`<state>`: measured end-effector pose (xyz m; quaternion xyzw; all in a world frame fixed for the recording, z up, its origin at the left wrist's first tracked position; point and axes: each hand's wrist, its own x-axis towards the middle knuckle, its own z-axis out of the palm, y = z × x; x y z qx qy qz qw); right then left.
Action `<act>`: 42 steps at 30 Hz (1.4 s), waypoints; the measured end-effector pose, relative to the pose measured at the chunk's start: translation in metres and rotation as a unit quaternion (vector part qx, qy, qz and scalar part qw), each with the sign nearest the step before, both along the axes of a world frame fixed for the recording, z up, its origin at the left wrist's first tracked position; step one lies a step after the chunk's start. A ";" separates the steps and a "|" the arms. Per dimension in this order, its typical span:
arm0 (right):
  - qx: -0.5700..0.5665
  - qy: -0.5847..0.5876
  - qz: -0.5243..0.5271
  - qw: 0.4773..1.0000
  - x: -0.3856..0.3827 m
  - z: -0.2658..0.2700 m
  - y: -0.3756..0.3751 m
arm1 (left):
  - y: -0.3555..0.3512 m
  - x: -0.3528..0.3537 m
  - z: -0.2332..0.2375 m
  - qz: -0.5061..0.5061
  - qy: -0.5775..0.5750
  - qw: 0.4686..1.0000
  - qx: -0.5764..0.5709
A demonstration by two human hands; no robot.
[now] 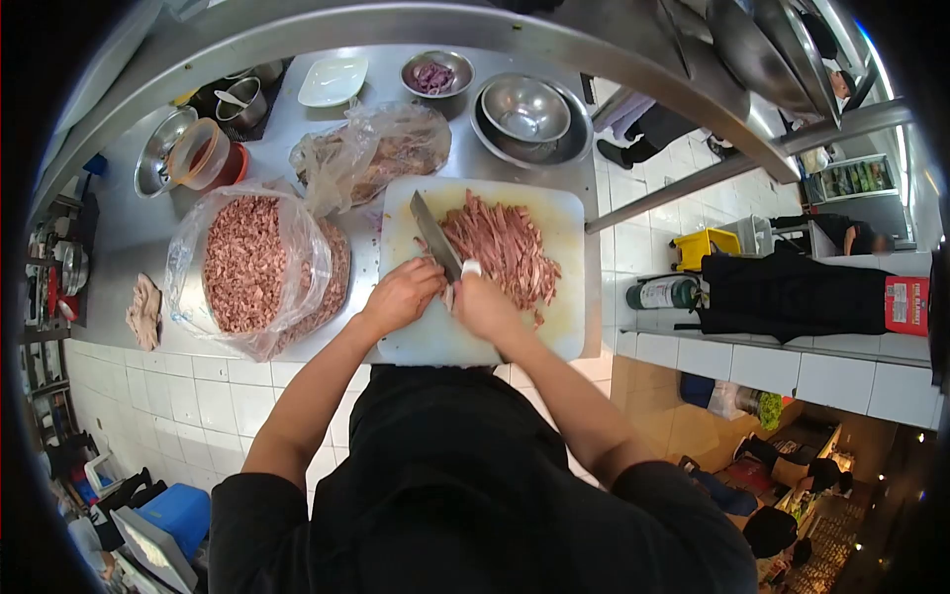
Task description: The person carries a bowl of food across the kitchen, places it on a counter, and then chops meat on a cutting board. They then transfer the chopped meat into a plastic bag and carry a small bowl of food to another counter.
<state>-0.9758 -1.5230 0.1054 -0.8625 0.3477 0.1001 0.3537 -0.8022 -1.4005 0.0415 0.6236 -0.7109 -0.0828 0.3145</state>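
My right hand (485,305) is closed round the handle of a kitchen knife (431,230), whose broad blade points away over the white cutting board (568,220). Just left of the blade, my left hand (406,293) rests on the board with curled fingers pressed on meat, most of it hidden under them. A pile of sliced meat strips (503,247) lies right of the knife. Left of the board stands a clear plastic bag (309,259) full of small diced meat (242,259). Behind the board, another plastic bag (368,153) holds larger meat pieces.
Along the back are a white dish (332,81), a bowl of purple onion (433,75) and nested steel bowls (524,107). Left stand a tub of red sauce (206,158) and a crumpled cloth (144,311). A steel shelf rail (495,22) arches overhead.
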 end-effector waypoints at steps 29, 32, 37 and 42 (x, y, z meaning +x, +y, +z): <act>-0.020 0.027 -0.019 0.999 0.005 -0.003 0.029 | 0.002 0.013 0.005 -0.005 0.036 0.999 0.032; 0.007 -0.013 -0.008 1.000 0.017 -0.004 0.003 | 0.007 0.010 0.003 -0.002 0.038 0.999 0.034; -0.011 -0.041 -0.018 0.999 0.004 -0.007 0.024 | 0.003 0.015 0.005 -0.009 0.043 0.999 0.027; 0.002 -0.068 0.001 0.998 0.015 -0.003 0.002 | 0.010 0.015 -0.004 0.004 0.064 0.997 0.032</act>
